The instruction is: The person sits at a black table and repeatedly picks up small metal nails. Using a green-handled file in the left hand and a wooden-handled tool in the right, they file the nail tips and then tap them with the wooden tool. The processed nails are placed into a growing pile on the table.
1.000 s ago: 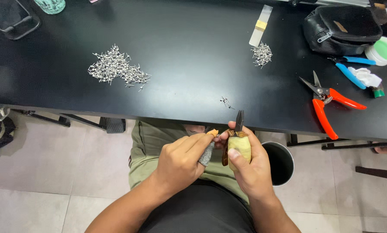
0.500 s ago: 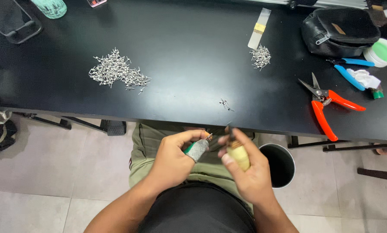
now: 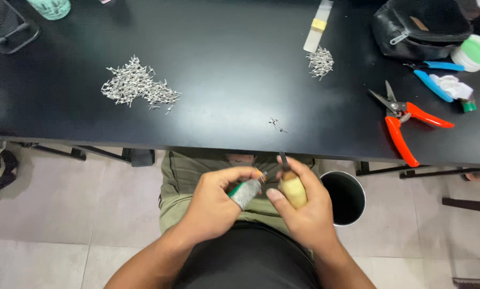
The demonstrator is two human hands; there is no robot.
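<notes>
Grey tape wraps the small bundle (image 3: 245,192) pinched in your left hand (image 3: 214,206), held over your lap just below the bench (image 3: 224,64) edge. Your right hand (image 3: 303,206) grips a yellow-handled tool (image 3: 292,188), its dark tip near the bundle. On the bench lie heaps of metal pins (image 3: 135,88), and red-handled snips (image 3: 406,119) further right.

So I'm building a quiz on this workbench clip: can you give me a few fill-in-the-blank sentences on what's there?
1. The left hand holds a small grey wrapped spool, and the right hand holds a tool with a ____ handle.
2. The orange-handled cutters lie on the ____ table.
3. The larger pile of small silver metal pieces lies to the ____ of the smaller pile.

Missing words: yellow; black; left
</notes>
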